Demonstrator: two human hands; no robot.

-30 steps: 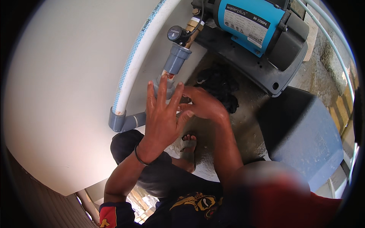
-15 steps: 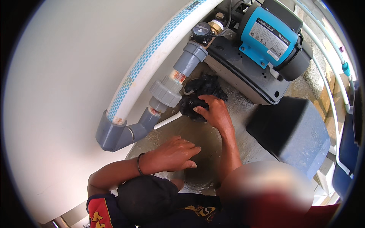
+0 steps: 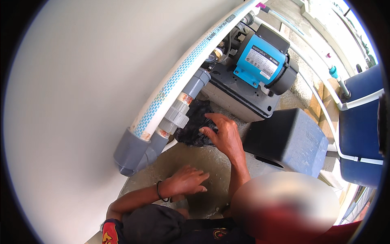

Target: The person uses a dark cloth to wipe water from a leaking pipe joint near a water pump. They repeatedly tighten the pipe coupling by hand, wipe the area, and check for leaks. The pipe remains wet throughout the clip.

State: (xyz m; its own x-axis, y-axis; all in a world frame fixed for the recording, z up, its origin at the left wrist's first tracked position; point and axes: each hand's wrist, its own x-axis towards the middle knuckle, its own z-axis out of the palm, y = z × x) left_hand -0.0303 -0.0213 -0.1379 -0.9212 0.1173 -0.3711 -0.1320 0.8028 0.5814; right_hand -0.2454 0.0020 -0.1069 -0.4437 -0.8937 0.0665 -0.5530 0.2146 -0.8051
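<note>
A crumpled black plastic bag (image 3: 193,128), shiny as if wet, lies on the wet concrete floor below the grey pipe fittings. At its right edge is my right hand (image 3: 223,136), thumb and forefinger apart and curved over the bag; the other fingers are partly hidden. Nearer to me, my left hand (image 3: 187,181), with a black band at the wrist, hangs above the floor. Its fingers point right, loosely bent, with the thumb apart and nothing visible in them. A short white pipe (image 3: 170,145) shows at the bag's lower left.
A blue and black pump (image 3: 262,61) stands on a raised base behind the bag. A white hose (image 3: 183,65) runs down into a grey elbow (image 3: 132,152) beside the pale wall. Right of my hand sits a dark plastic cover (image 3: 290,140). A blue tank (image 3: 361,126) is far right.
The view has shifted, showing more of the tank and pipes. Against the fittings, the bag looks shifted toward me and flatter, with my right hand now at its right edge.
</note>
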